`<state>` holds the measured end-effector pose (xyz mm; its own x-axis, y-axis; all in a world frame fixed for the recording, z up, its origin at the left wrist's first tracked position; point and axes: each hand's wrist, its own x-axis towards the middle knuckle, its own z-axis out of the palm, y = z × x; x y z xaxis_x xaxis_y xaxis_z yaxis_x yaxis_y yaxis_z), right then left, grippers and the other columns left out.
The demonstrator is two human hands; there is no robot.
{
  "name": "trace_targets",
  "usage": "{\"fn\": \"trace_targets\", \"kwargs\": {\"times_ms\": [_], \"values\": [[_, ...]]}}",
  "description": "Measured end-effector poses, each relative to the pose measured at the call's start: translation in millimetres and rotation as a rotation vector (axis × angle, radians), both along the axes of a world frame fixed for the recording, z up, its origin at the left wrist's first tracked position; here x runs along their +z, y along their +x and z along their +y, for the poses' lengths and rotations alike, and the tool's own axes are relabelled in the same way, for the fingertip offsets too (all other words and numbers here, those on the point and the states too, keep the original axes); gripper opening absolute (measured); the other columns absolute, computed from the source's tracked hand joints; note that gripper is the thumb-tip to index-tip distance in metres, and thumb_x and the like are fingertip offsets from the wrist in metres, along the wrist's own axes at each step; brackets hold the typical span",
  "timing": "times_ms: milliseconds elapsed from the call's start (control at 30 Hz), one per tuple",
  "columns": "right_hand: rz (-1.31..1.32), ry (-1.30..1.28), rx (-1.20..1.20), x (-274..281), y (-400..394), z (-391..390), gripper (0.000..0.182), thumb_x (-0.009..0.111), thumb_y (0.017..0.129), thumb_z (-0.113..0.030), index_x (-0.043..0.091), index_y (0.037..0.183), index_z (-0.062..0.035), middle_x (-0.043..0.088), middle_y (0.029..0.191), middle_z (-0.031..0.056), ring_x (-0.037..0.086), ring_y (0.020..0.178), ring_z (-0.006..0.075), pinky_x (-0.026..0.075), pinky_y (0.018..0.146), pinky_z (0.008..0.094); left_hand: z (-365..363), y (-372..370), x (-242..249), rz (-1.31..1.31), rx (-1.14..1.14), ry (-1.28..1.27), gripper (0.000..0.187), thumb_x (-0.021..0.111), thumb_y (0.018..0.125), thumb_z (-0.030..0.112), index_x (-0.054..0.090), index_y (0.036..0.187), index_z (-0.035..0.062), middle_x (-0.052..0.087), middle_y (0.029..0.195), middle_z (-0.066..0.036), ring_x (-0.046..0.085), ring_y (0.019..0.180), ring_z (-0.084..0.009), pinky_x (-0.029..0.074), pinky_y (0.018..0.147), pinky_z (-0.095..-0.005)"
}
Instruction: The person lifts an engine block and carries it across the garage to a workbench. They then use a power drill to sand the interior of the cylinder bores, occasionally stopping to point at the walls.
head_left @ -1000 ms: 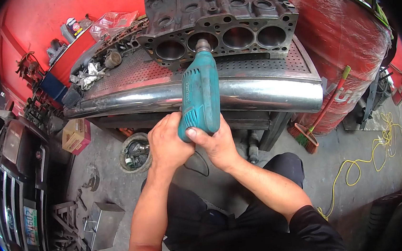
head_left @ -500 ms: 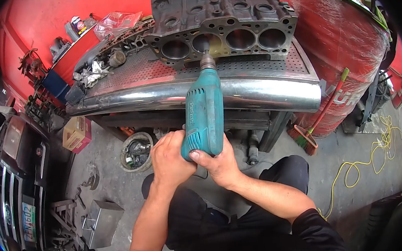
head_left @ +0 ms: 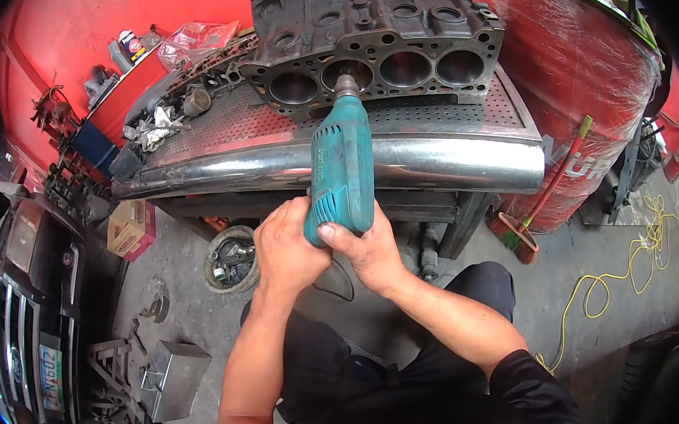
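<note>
A teal power drill (head_left: pixel 343 159) points away from me, its chuck at the second cylinder bore from the left of a dark engine block (head_left: pixel 372 35). What the chuck carries is hidden inside that bore. My left hand (head_left: pixel 290 248) is wrapped round the drill's rear handle, on its left side. Against the rear right side of the drill lies my right hand (head_left: pixel 365 250), its thumb across the back of the body. The block rests on a perforated metal bench top (head_left: pixel 227 129) with a rounded shiny front edge.
A wrapped red drum (head_left: pixel 571 87) stands at the right, with a broom (head_left: pixel 555 185) leaning on it. Yellow cord (head_left: pixel 600 278) lies on the floor. Below the bench are a basket (head_left: pixel 233 258) and a carton (head_left: pixel 131 230). A car front (head_left: pixel 29 312) is at far left.
The drill and both hands have moved slightly forward, and the chuck now reaches further into the bore. The yellowish blur around the bore has gone.
</note>
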<state>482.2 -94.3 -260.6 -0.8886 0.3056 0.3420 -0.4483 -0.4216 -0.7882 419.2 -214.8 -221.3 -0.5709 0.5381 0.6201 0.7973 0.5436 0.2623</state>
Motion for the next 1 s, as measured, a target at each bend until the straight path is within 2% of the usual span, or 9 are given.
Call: {"fn": "trace_targets", "kwargs": {"times_ms": [100, 600, 1000], "values": [[-0.005, -0.071, 0.042, 6.5, -4.3, 4.4, 0.067, 0.082, 0.085, -0.019, 0.042, 0.137, -0.0027, 0.056, 0.122, 0.0058, 0.054, 0.113, 0.0136, 0.045, 0.101, 0.0327, 5.5, -6.5, 2.1, -0.019, 0.012, 0.0, 0.031, 0.074, 0.067, 0.014, 0.061, 0.093, 0.004, 0.067, 0.084, -0.014, 0.067, 0.082, -0.0369, 0.054, 0.071, -0.0477], [-0.014, -0.014, 0.05, -5.6, 34.4, -23.2, 0.071, 0.079, 0.085, -0.012, 0.036, 0.142, -0.0032, 0.056, 0.123, 0.0061, 0.054, 0.115, 0.0134, 0.047, 0.1, 0.0329, -27.0, 24.3, -13.1, 0.017, -0.048, 0.008, 0.031, 0.072, 0.063, 0.01, 0.062, 0.092, 0.0043, 0.065, 0.081, -0.014, 0.066, 0.079, -0.0377, 0.054, 0.068, -0.0459], [0.009, -0.039, 0.02, -0.5, 5.6, -4.2, 0.07, 0.08, 0.085, -0.013, 0.038, 0.141, -0.0025, 0.057, 0.121, 0.0061, 0.055, 0.113, 0.0137, 0.046, 0.1, 0.0327, -4.1, 5.9, -2.2, -0.004, 0.004, 0.01, 0.032, 0.073, 0.065, 0.012, 0.062, 0.093, 0.0047, 0.066, 0.083, -0.013, 0.066, 0.081, -0.0373, 0.054, 0.07, -0.0474]]}}
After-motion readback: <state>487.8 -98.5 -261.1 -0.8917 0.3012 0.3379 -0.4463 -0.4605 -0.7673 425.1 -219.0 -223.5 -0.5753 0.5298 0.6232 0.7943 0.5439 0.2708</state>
